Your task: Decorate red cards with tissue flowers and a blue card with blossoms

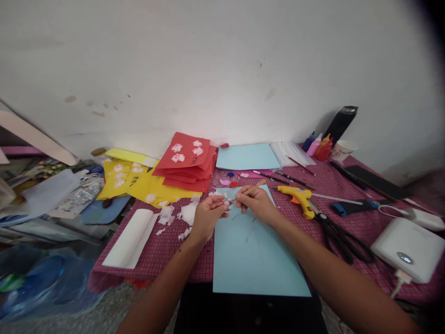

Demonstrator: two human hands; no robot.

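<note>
Both hands meet over the top of a light blue sheet (pixel 253 260) with thin dark curved lines drawn on it. My left hand (pixel 209 214) pinches a small scrap of white tissue paper (pixel 227 203). Close by on the right, my right hand (pixel 256 203) has its thumb and fingers pressed together at the scrap. A thin tan stick-like shape shows above that hand, but I cannot make out what it is or what the fingertips hold. Torn white tissue pieces (pixel 188 213) lie left of my left hand.
Red cards (pixel 187 157) with pink-white blossoms are stacked behind, beside yellow sheets (pixel 146 185). To the right lie a yellow glue gun (pixel 295 197), black scissors (pixel 342 236) and a white power bank (pixel 408 250). Paint bottles (pixel 318 144) and a black flask (pixel 342 124) stand at the back right.
</note>
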